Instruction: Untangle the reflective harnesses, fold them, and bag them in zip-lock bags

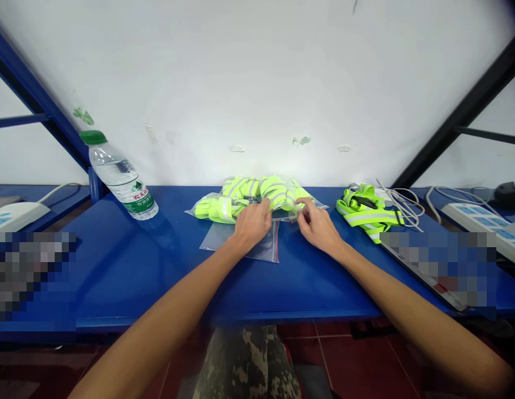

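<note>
Neon-yellow straps with silver reflective stripes lie bundled in clear plastic bags at the back of the blue table. My left hand (254, 223) is closed at the near edge of the middle bag (278, 191), its fingertips partly hidden. My right hand (319, 224) has curled fingers at the same bag's right side, with thumb and forefinger at its edge. To the left lies another bagged strap bundle (218, 208), with a further bundle (240, 187) behind it. Under my left wrist rests a flat zip bag (265, 248) with a red seal line.
A water bottle (126, 185) with a green cap stands at left. Unbagged reflective straps (367, 213) lie at right, beside white cables (401, 202) and a blurred flat device (432, 271). Power strips (482, 221) sit farther right. The white wall rises behind the table (157, 277).
</note>
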The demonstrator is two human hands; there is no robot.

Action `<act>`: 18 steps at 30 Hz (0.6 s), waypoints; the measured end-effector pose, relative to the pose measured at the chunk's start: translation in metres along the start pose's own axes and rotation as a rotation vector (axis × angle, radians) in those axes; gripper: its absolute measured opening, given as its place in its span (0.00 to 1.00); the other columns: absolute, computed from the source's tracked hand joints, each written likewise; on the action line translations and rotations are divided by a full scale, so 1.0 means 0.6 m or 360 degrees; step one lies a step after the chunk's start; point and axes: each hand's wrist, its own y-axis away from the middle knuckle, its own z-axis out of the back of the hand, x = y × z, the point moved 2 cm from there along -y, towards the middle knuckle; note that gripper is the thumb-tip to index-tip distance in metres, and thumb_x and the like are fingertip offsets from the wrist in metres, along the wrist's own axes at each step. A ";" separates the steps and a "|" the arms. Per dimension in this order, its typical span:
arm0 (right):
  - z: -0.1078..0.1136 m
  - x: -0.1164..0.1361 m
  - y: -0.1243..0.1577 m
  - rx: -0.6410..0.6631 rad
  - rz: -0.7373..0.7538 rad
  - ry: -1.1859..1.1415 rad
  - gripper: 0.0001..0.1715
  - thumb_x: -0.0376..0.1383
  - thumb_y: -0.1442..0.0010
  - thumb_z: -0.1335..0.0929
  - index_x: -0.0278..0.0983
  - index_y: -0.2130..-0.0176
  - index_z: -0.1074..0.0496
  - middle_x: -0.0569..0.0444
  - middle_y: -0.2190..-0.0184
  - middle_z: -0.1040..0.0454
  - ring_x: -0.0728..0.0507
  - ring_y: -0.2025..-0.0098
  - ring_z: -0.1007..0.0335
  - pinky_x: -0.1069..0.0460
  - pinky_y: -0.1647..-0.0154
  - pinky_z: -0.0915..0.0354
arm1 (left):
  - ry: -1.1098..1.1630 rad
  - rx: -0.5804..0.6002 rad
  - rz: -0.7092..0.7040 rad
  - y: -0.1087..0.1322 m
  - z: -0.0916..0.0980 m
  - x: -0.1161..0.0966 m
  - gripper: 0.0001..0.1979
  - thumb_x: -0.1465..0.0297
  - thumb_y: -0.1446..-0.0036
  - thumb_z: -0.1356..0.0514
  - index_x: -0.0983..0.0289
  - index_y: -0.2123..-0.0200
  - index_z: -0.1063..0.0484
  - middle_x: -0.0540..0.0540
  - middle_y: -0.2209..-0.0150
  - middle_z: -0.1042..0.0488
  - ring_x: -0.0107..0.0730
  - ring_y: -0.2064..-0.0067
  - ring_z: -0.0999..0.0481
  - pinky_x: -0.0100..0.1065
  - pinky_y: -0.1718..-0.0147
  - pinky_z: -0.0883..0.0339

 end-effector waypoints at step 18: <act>-0.007 -0.003 0.004 -0.0066 0.0280 0.0316 0.17 0.34 0.38 0.35 0.35 0.49 0.31 0.43 0.55 0.28 0.37 0.52 0.31 0.44 0.51 0.33 | -0.0081 0.0064 -0.0196 0.023 -0.007 -0.019 0.10 0.71 0.41 0.47 0.63 0.57 0.31 0.59 0.59 0.24 0.43 0.61 0.23 0.38 0.68 0.36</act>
